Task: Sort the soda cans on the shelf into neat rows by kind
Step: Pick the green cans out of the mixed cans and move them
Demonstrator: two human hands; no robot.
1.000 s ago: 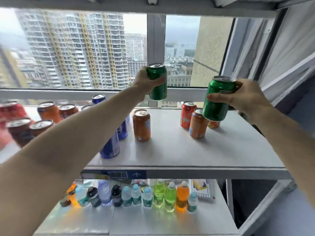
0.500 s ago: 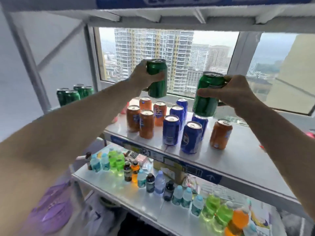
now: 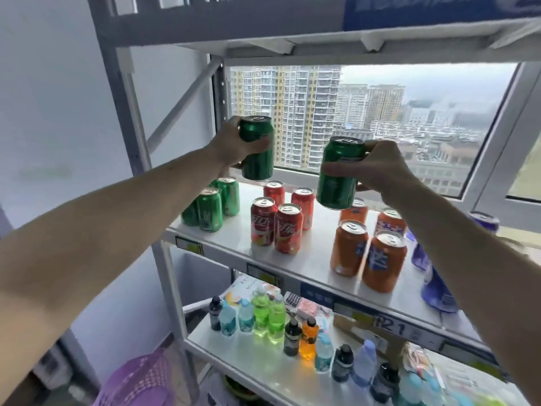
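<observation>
Two green cans, one gripped in the left hand (image 3: 234,145) and one in the right hand (image 3: 380,168), had been carried leftward above the shelf (image 3: 316,265), near the green cans (image 3: 213,205); placement was judged imminent.

Left hand (image 3: 234,148) gripping green can (image 3: 257,150), right hand (image 3: 380,168) another (image 3: 338,174)

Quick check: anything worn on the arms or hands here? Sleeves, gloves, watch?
Nothing visible. Both forearms are bare up to the frame edges, with no sleeve in view. The left hand and right hand show no gloves, rings, watch or wristband.
</observation>
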